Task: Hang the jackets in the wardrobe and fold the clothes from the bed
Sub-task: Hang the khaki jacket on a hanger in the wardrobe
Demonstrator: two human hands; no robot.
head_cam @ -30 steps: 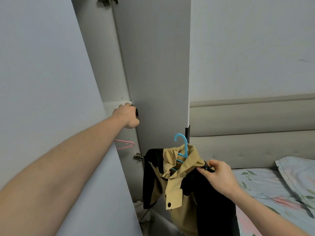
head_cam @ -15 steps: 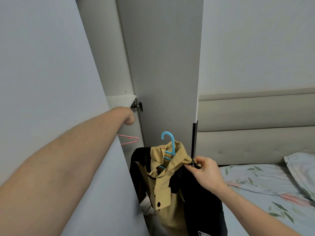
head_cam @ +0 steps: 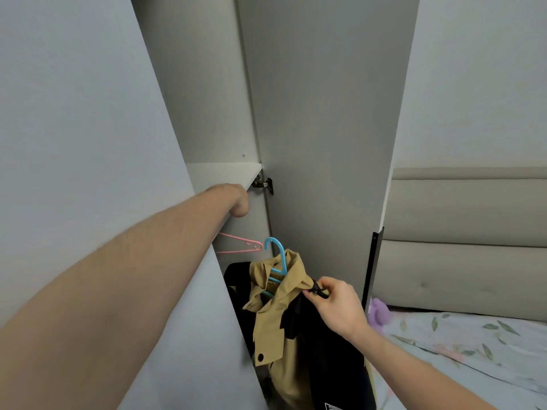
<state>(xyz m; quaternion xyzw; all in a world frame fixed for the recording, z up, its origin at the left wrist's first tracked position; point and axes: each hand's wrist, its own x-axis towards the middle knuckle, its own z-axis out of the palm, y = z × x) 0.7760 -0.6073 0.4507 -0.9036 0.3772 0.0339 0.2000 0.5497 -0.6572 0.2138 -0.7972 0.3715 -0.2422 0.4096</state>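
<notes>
Head view: right hand (head_cam: 334, 309) pinches the shoulder of one tan-and-black jacket (head_cam: 278, 315) on one blue hanger (head_cam: 278, 261), at the open wardrobe (head_cam: 322, 113). Left hand (head_cam: 236, 199) reaches under the shelf (head_cam: 222, 173), its fingers hidden. One pink hanger (head_cam: 239, 245) hangs inside. One bed (head_cam: 473, 344) lies right.

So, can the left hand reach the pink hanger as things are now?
Probably yes. The left hand is inside the open wardrobe, just under the shelf, and the pink hanger hangs a little below it with nothing between them. The hand's fingers are hidden, though.
</notes>
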